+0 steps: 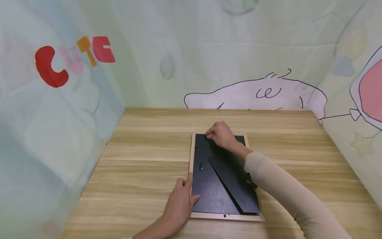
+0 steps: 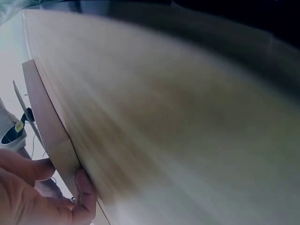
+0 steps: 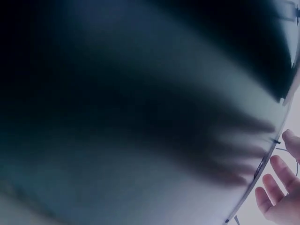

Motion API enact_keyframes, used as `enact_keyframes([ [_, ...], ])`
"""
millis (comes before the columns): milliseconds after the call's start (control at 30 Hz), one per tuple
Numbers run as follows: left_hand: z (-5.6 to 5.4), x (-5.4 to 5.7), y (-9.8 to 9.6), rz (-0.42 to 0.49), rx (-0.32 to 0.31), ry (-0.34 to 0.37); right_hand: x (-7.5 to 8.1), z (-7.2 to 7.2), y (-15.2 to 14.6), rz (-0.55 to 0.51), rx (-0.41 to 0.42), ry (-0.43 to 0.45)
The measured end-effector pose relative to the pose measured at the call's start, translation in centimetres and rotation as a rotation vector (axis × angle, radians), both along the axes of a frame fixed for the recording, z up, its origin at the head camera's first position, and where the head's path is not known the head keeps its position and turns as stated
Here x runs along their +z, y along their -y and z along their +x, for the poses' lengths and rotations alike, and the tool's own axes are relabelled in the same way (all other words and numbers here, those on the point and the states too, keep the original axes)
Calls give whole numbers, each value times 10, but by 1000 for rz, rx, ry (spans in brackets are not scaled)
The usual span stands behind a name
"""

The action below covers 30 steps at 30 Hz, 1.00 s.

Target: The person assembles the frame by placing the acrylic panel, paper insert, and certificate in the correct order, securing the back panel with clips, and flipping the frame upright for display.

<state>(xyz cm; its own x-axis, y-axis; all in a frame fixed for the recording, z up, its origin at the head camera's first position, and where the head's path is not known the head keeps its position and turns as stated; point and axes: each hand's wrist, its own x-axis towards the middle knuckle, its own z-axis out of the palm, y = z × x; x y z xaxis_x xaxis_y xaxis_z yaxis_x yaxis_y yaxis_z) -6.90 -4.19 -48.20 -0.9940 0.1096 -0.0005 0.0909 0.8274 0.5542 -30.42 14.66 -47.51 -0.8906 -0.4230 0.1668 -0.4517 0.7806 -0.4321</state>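
A picture frame (image 1: 227, 217) with a light wooden rim lies face down on the table. Its black backing (image 1: 206, 191) carries a small metal hanger (image 1: 201, 166) and a slanted stand leg (image 1: 235, 186), partly raised. My left hand (image 1: 178, 203) grips the frame's left side near the bottom, thumb over the edge. In the left wrist view, the thumb and a finger pinch the rim (image 2: 44, 101). At the far edge is my right hand (image 1: 222, 135), bent over the backing; in the right wrist view its fingers (image 3: 275, 171) look loosely spread beside a small dark tab (image 3: 276, 140).
The frame rests on a wood-grain table (image 1: 149, 159). A printed cloth (image 1: 167, 39) with cartoon drawings and coloured letters hangs behind the table and along its sides. Small dark fasteners (image 1: 224, 215) sit on the frame's near rim.
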Motion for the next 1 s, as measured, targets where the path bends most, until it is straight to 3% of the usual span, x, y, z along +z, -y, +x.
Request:
enact_keyframes([
  [167, 4, 0, -1, -7, -6, -32, -3, 0, 2, 6, 7, 1],
  [533, 12, -1, -1, 35, 5, 3, -3, 1, 2, 24, -1, 16],
  [733, 16, -3, 0, 46, 9, -49, -3, 2, 2, 10, 13, 19],
  [1000, 17, -7, -1, 64, 24, -77, -5, 2, -2, -5, -50, 43],
])
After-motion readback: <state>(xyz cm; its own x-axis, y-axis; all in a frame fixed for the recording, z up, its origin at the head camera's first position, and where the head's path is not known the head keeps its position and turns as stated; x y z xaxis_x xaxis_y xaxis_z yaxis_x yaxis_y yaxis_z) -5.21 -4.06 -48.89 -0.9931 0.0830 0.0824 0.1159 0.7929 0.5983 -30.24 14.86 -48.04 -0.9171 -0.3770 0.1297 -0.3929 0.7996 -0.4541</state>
